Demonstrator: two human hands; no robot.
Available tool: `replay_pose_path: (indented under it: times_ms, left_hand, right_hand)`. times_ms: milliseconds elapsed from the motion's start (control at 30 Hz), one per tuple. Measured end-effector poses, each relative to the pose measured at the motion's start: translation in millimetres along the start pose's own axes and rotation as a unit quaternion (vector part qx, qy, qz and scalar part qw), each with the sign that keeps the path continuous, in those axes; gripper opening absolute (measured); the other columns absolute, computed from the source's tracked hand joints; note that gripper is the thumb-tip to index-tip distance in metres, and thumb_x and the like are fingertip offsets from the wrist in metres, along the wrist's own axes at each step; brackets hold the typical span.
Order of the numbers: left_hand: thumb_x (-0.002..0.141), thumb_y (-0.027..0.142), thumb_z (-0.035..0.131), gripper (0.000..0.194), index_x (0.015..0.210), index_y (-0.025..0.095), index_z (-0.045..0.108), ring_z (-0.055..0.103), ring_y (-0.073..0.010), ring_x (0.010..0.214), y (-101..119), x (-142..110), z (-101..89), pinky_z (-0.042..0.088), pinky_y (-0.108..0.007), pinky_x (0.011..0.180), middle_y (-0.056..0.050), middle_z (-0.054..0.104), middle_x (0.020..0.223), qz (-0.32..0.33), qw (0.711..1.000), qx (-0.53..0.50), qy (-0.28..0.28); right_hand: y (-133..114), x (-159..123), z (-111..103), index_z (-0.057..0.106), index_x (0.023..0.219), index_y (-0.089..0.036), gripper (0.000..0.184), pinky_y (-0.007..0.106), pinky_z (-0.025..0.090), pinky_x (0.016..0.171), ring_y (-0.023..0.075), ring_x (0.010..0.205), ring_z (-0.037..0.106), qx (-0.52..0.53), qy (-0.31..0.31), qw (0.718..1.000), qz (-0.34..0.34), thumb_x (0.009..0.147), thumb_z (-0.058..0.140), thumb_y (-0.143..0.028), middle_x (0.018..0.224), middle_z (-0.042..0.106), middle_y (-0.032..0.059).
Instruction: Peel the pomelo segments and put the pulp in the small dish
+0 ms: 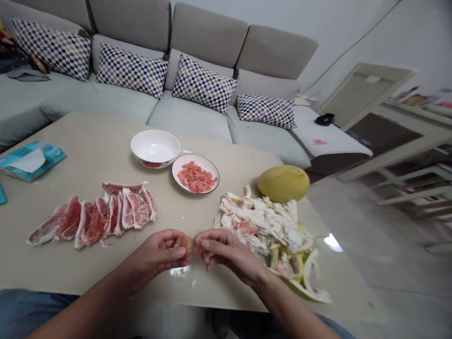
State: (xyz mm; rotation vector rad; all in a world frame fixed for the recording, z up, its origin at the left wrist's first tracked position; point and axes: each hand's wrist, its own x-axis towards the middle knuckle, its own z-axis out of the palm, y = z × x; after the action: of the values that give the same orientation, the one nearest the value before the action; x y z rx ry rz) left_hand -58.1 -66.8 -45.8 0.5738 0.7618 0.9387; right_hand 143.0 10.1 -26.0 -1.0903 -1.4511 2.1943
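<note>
Close to the table's near edge, my left hand is closed around a piece of pink pomelo flesh. My right hand pinches another bit of pomelo flesh just beside it, a narrow gap between the two. To the left lies a row of pomelo segments, some with white membrane on them. Ahead, a dark-rimmed plate holds small pieces of pink flesh. Right of my right hand spreads a heap of white pith and yellow peel.
A white bowl stands left of the plate. Behind the peel rests a whole yellow pomelo. A blue tissue pack lies at the table's left. Beyond the beige table is a sofa with checkered cushions.
</note>
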Motion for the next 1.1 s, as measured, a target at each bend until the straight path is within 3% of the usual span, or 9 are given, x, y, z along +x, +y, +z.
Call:
replay_pose_path:
  times_ms: [67,133,167,300,400,567,667,767,1100]
  left_hand:
    - [0.079,0.024,0.070,0.015,0.090,0.015,0.064,0.054,-0.0109,0.080,-0.7,0.8,-1.7,0.046,-0.026,0.082,-0.002,0.056,0.085,0.001,1.000,0.004,0.025]
    - [0.079,0.025,0.071,0.016,0.090,0.015,0.064,0.055,-0.0118,0.083,-1.7,2.0,-3.5,0.046,-0.026,0.085,-0.002,0.056,0.087,0.004,0.999,0.006,0.053]
    - [0.078,0.025,0.071,0.016,0.090,0.015,0.065,0.055,-0.0120,0.085,-2.2,2.5,-4.4,0.046,-0.027,0.086,-0.003,0.056,0.088,0.006,0.998,0.004,0.065]
    - [0.079,0.026,0.070,0.017,0.092,0.016,0.066,0.055,-0.0131,0.089,-2.9,2.7,-7.6,0.046,-0.029,0.092,-0.003,0.056,0.092,0.017,0.996,-0.007,0.082]
    - [0.081,0.027,0.069,0.018,0.096,0.017,0.067,0.056,-0.0142,0.093,-1.8,1.3,-9.2,0.045,-0.030,0.095,-0.003,0.057,0.094,0.023,0.997,-0.012,0.079]
    - [0.082,0.028,0.067,0.017,0.093,0.016,0.068,0.056,-0.0150,0.094,-1.6,1.6,-6.9,0.042,-0.032,0.098,-0.003,0.058,0.092,0.041,0.997,-0.009,0.064]
    - [0.082,0.030,0.067,0.019,0.095,0.016,0.067,0.057,-0.0151,0.091,-6.9,3.2,-3.4,0.044,-0.031,0.093,-0.003,0.060,0.090,0.056,0.997,0.023,0.056]
    - [0.080,0.030,0.069,0.025,0.102,0.018,0.065,0.058,-0.0175,0.096,-14.3,4.6,-0.3,0.044,-0.030,0.090,-0.004,0.064,0.097,0.063,0.994,0.061,0.062]
    - [0.076,0.030,0.070,0.023,0.095,0.017,0.065,0.061,-0.0224,0.100,-21.6,7.2,2.3,0.046,-0.032,0.089,-0.007,0.068,0.097,0.096,0.978,0.157,0.101]
  right_hand:
    - [-10.3,19.1,-12.6,0.068,0.092,-0.017,0.026,0.025,0.051,0.061,0.0125,0.066,0.060,-0.144,0.082,0.983,-0.077,0.078,0.067,-0.039,0.082,0.066,0.0034]
    - [-22.1,46.2,-29.3,0.068,0.088,-0.018,0.018,0.027,0.051,0.065,0.0143,0.068,0.061,-0.336,0.210,0.901,-0.175,0.079,0.064,-0.034,0.082,0.068,0.0031]
    - [-27.7,61.1,-38.2,0.068,0.086,-0.018,0.015,0.030,0.050,0.070,0.0157,0.072,0.061,-0.364,0.251,0.876,-0.194,0.078,0.064,-0.030,0.084,0.069,0.0041]
    - [-42.5,108.1,-66.4,0.070,0.086,-0.018,0.015,0.034,0.047,0.077,0.0166,0.071,0.059,-0.413,0.316,0.824,-0.224,0.072,0.063,-0.018,0.087,0.067,0.0056]
    - [-44.7,109.8,-69.8,0.070,0.092,-0.018,0.021,0.034,0.047,0.078,0.0168,0.072,0.060,-0.432,0.324,0.810,-0.230,0.073,0.061,-0.015,0.095,0.067,0.0081]
    - [-27.0,50.4,-34.1,0.070,0.095,-0.021,0.018,0.028,0.049,0.068,0.0163,0.074,0.062,-0.429,0.276,0.834,-0.213,0.083,0.057,-0.026,0.089,0.070,0.0044]
    - [-5.7,11.9,-2.9,0.070,0.094,-0.021,0.020,0.025,0.048,0.062,0.0145,0.069,0.061,-0.344,0.186,0.910,-0.140,0.084,0.060,-0.034,0.080,0.069,0.0023]
    - [9.9,-6.7,17.7,0.070,0.094,-0.019,0.025,0.024,0.046,0.060,0.0134,0.066,0.058,-0.264,0.162,0.946,-0.101,0.082,0.063,-0.040,0.076,0.066,0.0017]
    - [10.8,-5.7,25.8,0.070,0.084,-0.018,0.018,0.023,0.044,0.062,0.0137,0.070,0.058,-0.237,0.161,0.951,-0.117,0.077,0.069,-0.034,0.074,0.065,0.0012]
